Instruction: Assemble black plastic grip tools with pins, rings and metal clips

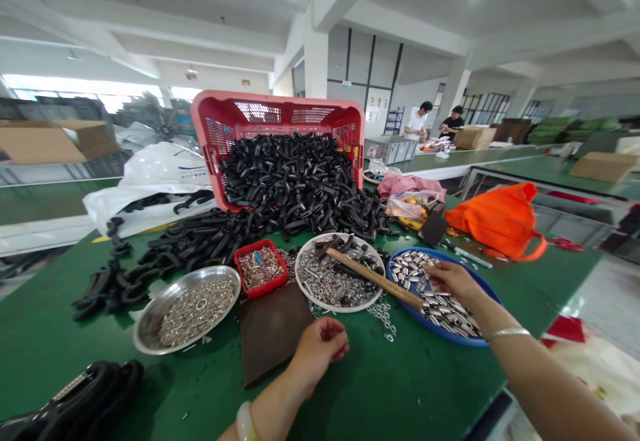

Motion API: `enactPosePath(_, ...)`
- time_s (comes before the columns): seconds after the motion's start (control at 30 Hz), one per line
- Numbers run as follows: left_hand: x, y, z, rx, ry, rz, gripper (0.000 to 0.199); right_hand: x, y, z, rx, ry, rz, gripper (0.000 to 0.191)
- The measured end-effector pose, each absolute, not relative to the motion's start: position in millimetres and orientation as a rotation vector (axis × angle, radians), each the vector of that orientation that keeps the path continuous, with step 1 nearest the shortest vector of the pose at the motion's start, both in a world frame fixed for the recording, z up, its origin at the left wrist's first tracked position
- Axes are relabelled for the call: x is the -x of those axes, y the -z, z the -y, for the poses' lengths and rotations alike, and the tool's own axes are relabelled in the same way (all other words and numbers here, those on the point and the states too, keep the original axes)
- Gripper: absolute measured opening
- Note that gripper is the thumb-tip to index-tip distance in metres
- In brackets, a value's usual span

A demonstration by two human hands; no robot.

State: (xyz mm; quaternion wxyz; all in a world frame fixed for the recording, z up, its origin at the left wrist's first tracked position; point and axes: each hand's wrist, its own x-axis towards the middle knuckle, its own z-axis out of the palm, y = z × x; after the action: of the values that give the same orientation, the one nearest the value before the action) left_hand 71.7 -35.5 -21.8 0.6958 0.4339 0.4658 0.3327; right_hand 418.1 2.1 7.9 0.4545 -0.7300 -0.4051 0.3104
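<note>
My right hand point(453, 282) is held low over a blue round tray point(415, 314) heaped with short silver metal sleeves point(440, 301), and it shows nothing in its fingers. The butt of a wooden-handled hammer point(375, 279) ends just left of that hand, its head resting in a white plate point(320, 287) of steel nuts and washers. My left hand point(317, 351) rests curled on the green work table point(400, 374), next to a dark brown board point(273, 334). No object shows in its fingers.
A red plastic crate point(280, 117) tips black curved rubber parts point(290, 181) across the table. A steel bowl point(187, 311) of small metal rings and a red tray point(260, 267) of small metal parts sit nearby. An orange bag point(500, 221) lies right; two co-workers stand at a far table.
</note>
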Motion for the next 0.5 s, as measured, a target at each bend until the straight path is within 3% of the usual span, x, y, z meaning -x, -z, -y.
enactPosePath(0.23, -56, 4, 61, -0.661, -0.807, -1.005, 0.016, -417, -14, 3, 1.676, -0.915, 0.943, 0.015)
enactPosePath(0.5, -46, 27, 76, -0.772, -0.931, -1.089, 0.022, -398, -16, 17, 1.707, -0.735, 1.041, 0.03)
